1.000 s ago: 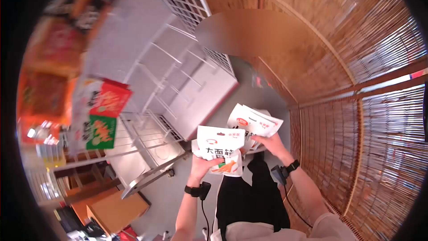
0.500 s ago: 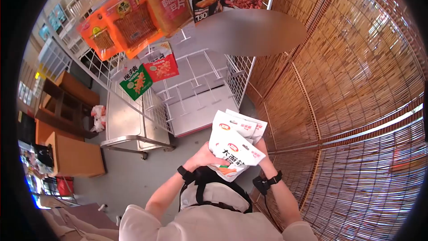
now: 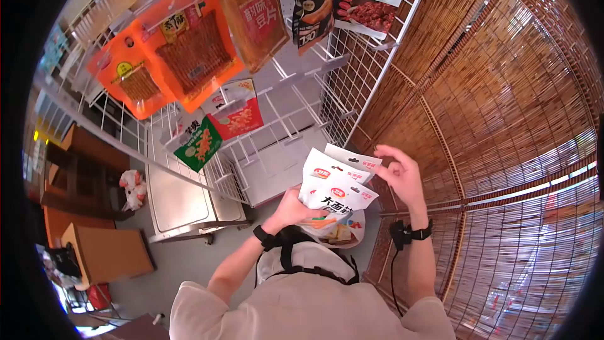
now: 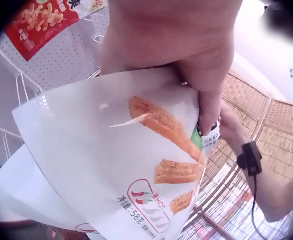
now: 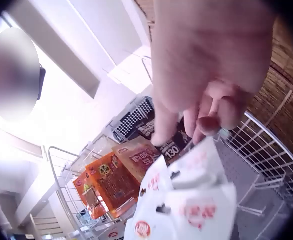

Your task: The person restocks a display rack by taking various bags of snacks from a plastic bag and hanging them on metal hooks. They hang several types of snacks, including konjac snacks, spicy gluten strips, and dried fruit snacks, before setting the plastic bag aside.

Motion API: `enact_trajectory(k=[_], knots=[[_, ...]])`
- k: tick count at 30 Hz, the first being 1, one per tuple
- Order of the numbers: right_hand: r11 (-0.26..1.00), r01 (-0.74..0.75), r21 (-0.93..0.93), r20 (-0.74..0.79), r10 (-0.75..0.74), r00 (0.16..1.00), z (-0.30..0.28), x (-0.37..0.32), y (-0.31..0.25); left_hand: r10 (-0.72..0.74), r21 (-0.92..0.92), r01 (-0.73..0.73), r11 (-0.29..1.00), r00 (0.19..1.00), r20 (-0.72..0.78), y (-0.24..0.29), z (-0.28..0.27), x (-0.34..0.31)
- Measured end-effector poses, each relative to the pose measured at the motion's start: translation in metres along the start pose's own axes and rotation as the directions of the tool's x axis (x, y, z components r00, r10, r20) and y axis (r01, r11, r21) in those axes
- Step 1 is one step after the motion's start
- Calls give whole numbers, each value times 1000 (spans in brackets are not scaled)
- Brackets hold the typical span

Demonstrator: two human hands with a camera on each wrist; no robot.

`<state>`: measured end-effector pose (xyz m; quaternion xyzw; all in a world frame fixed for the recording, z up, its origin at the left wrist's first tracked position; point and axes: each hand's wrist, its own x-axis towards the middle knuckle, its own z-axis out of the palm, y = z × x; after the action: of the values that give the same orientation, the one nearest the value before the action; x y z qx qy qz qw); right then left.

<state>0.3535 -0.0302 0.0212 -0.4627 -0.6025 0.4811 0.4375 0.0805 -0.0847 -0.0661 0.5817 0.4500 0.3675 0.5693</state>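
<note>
My left hand (image 3: 291,209) grips a fanned bunch of white snack bags (image 3: 341,192) by the lower left side, thumb across the front. They bear black characters, a red oval logo and hang holes along their top edges. In the left wrist view, the back of a bag (image 4: 106,150) shows orange-brown strips and a chilli mark. My right hand (image 3: 404,179) is raised beside the bags' upper right corners, holding nothing. Its fingers are loosely bent, with index finger and thumb apart, close above the top edges in the right wrist view.
Ahead stands a white wire rack (image 3: 371,98) with hooks, hung with orange snack packs (image 3: 195,57), a black pouch (image 3: 313,10), a beef jerky pouch (image 3: 371,3) and green and red bags (image 3: 200,145). A metal cart (image 3: 179,198) is at left; a woven reed screen (image 3: 503,120) closes the right.
The bags came together from two hands into the left hand. The right hand let go and lifted to their upper right. The view swung toward the rack's hanging packs.
</note>
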Motion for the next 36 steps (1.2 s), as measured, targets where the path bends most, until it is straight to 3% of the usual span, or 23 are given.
enact_trajectory(k=[2, 3, 5, 6, 10, 15, 19, 21, 23, 25, 27, 30, 33, 36], knots=[[978, -19, -208, 0, 19, 1000, 24, 14, -32, 21, 87, -24, 996, 999, 36, -6, -26, 3], [978, -39, -204, -15, 37, 999, 39, 20, -37, 57, 121, -63, 991, 997, 50, -12, -38, 5], [936, -200, -290, 150, 251, 956, 67, 34, -44, 94, 156, -105, 982, 992, 81, -16, -59, 10], [928, -188, -322, 181, 255, 950, 78, 41, -35, 85, 135, -95, 986, 993, 82, -17, -67, 10], [958, -150, -244, 108, 181, 978, 107, 54, -18, 96, 156, -108, 982, 992, 81, -20, -96, 11], [943, -256, -212, 6, 263, 965, 122, 64, -23, 119, 221, -141, 965, 987, 108, -27, -125, 11], [983, -155, -95, -138, 142, 980, 125, 77, -10, 131, 165, -127, 978, 991, -13, -17, -139, 7], [973, 62, -223, -227, -114, 967, 126, 87, -10, 77, 146, -63, 987, 993, -89, -18, -148, 2], [948, 61, -313, -211, -132, 968, 127, 95, -8, 83, 170, -67, 983, 992, -90, -19, -159, -5], [727, 385, -568, -101, -526, 845, 138, 109, 9, 91, 203, -68, 977, 990, -109, -21, -169, -14], [739, 384, -553, -33, -480, 876, 149, 120, 24, 52, 230, -19, 973, 989, -136, -30, -176, -22], [555, 497, -667, 125, -574, 809, 159, 150, 47, 25, 189, 14, 982, 979, -200, -29, -181, -30], [576, 400, -713, 21, -553, 833, 175, 170, 57, 20, 256, 23, 966, 986, -164, -24, -188, -36], [543, 418, -728, -7, -616, 788, 186, 176, 76, 73, 269, -20, 963, 979, -189, -36, -195, -39]])
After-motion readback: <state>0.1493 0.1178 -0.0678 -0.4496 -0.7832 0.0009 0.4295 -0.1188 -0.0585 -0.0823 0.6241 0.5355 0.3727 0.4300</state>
